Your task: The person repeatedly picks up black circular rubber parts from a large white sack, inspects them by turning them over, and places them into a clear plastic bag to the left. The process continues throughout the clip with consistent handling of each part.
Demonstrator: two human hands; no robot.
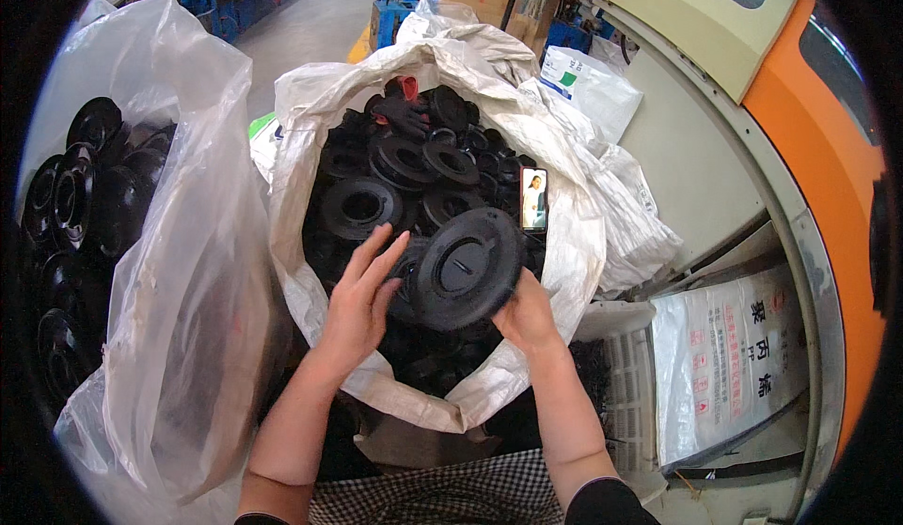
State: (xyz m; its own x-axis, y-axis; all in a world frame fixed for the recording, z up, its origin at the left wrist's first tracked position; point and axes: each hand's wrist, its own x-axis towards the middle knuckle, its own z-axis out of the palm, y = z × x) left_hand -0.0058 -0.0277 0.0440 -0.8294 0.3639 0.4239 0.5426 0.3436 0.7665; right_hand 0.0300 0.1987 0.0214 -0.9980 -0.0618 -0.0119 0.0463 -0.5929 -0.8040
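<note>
My right hand (528,313) grips the lower right edge of a round black plastic disc (467,267). The disc is tilted, showing a raised rim and a short slot at its centre. To its left, my left hand (363,303) is raised with fingers apart and holds nothing. Both hands are over a white woven sack (303,112) with a rolled-down rim. Inside it lie many black ring-shaped parts (361,207), heaped up. A dark glove with red trim (405,112) rests on the heap at the far side.
A clear plastic bag (190,299) of glossy black discs (74,197) stands at left. A phone (534,199) with a lit screen leans at the sack's right inner side. At right are a plastic crate (628,384), a printed white bag (734,363) and an orange-and-cream machine (811,123).
</note>
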